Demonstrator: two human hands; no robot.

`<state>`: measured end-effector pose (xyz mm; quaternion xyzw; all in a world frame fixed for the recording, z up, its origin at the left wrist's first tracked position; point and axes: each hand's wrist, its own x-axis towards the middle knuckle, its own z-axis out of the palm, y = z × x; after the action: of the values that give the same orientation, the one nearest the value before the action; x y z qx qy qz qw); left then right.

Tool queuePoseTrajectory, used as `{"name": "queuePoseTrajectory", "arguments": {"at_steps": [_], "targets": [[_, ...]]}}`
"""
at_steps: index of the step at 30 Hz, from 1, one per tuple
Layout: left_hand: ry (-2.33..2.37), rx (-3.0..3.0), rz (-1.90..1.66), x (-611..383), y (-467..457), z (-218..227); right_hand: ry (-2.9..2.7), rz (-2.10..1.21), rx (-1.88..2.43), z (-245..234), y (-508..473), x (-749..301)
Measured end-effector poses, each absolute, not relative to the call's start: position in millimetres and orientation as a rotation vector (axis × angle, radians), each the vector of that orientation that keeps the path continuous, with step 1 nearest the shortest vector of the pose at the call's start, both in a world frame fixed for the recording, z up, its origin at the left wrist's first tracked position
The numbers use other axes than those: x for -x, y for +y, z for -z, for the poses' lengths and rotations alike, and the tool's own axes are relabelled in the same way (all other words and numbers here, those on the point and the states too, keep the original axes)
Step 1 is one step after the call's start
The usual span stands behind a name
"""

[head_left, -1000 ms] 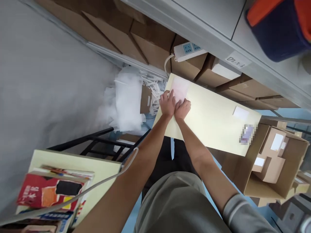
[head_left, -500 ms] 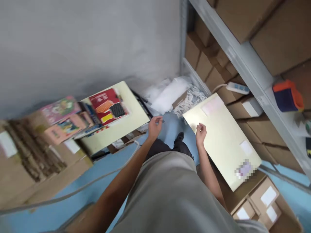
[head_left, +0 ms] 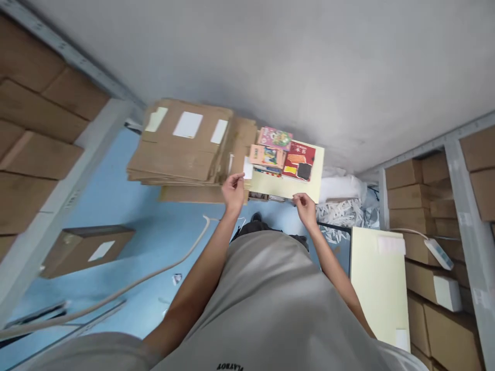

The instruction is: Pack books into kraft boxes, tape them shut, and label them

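Note:
My left hand (head_left: 233,192) hangs in front of me, its fingers loosely bent and nothing visible in it. It is nearest to the folded cardboard and a white label beside the table. My right hand (head_left: 305,208), also loosely bent with no object showing, is by the front edge of a pale yellow tabletop (head_left: 266,184). On that tabletop lie a red book (head_left: 300,154) with orange, yellow and black patches, a pink book (head_left: 275,138) and an orange-pink book (head_left: 266,155) over other books.
Flattened cardboard boxes (head_left: 178,157) are stacked left of the books. A cable (head_left: 170,269) runs across the blue floor, where a carton (head_left: 87,251) stands. Shredded paper (head_left: 338,214), another pale tabletop (head_left: 377,288) and a power strip (head_left: 439,252) are at right, beside shelved cartons (head_left: 410,196).
My view has turned left, bringing the cardboard stack and left shelf into sight. Both hands now face the tabletop with the books; the other pale tabletop has shifted to the right.

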<state>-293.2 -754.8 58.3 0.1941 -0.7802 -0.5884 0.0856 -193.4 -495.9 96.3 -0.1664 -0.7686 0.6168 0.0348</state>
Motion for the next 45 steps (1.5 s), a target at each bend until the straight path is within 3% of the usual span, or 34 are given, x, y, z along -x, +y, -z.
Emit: {"name": "queuePoseTrajectory", "arguments": {"at_steps": [7,14,18,24,31,36,42,45], "targets": [[-2.648,-0.690,1.171,323,-883,-53,-2.448,-2.197,0.123,-103,-683,303],[-3.063,-0.606,1.081,343,-903,-57,-2.498,-2.337,-0.060,-92,-763,320],[-3.166,-0.526,1.011,349,-929,-61,-2.558,-2.312,0.084,-93,-762,319],[-2.811,-0.698,1.199,356,-970,-80,-2.537,-2.301,0.224,-98,-755,319],[-2.090,-0.431,1.334,368,-963,-188,-2.340,-2.207,0.299,-119,-720,329],[-2.062,-0.184,1.481,380,-913,-248,-2.163,-1.936,0.484,-138,-665,312],[-2.185,0.135,1.788,377,-801,-244,-1.927,-1.357,0.959,-136,-581,232],[-2.216,0.305,1.964,360,-737,-237,-1.692,-1.328,1.226,-126,-552,166]]}}
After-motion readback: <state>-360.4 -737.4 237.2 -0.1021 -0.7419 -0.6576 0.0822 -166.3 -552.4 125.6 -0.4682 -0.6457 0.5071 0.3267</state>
